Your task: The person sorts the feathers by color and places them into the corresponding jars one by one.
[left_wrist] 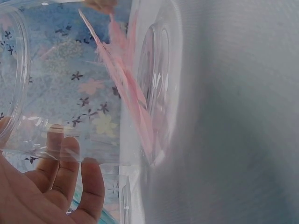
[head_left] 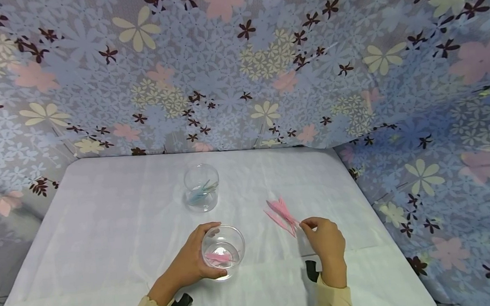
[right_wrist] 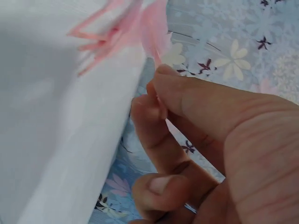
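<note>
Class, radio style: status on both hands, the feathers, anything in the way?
Left hand grips clear cup, at least one pink feather inside. Right hand pinches a pink feather at the pile. Second cup stands farther back, not between hands.

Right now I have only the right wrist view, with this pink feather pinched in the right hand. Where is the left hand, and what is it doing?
Observer: The left hand is off to the right hand's left, gripping a clear cup.

Operator: Anything inside it?

Observer: Yes, at least one pink feather; the left wrist view shows it leaning inside.

Operator: Is there another container I should watch for?

Observer: A second clear cup stands beyond the left hand, with slender blue-green pieces in it, probably feathers.
</note>
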A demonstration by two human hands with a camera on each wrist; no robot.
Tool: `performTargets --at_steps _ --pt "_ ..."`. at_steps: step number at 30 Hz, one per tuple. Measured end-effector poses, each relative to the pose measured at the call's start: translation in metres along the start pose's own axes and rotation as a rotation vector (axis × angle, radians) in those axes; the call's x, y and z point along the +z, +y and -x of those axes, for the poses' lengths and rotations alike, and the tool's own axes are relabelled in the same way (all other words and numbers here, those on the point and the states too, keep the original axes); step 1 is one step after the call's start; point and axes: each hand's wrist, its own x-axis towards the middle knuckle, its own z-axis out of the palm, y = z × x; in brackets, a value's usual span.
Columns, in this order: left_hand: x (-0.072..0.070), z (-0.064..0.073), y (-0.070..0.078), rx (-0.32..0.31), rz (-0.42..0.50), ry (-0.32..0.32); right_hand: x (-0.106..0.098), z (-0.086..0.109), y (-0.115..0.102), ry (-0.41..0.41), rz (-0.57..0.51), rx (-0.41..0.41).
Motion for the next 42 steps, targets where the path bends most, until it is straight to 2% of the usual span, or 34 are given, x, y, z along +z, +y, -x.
performTargets --at_steps 6,12,19,26,31,42 --pt "-0.001 -0.001 0.001 -0.002 -0.005 -0.004 -0.010 0.004 -0.001 0.066 -0.062 -0.062" --pt "-0.001 -0.001 0.001 0.003 -0.006 -0.003 -0.019 0.009 -0.010 0.155 -0.079 -0.131" --pt "-0.001 -0.001 0.001 0.013 -0.011 0.003 -0.029 0.013 -0.026 0.250 -0.180 -0.301" --pt "-0.002 -0.001 0.000 0.020 -0.016 0.006 -0.035 0.017 -0.037 0.204 -0.364 -0.491" --pt "-0.001 0.000 -0.001 0.013 -0.011 -0.001 -0.039 0.024 -0.047 0.155 -0.419 -0.573" --pt "0.000 0.000 -0.002 0.019 -0.016 0.001 -0.035 0.038 -0.071 -0.029 -0.491 -0.756"
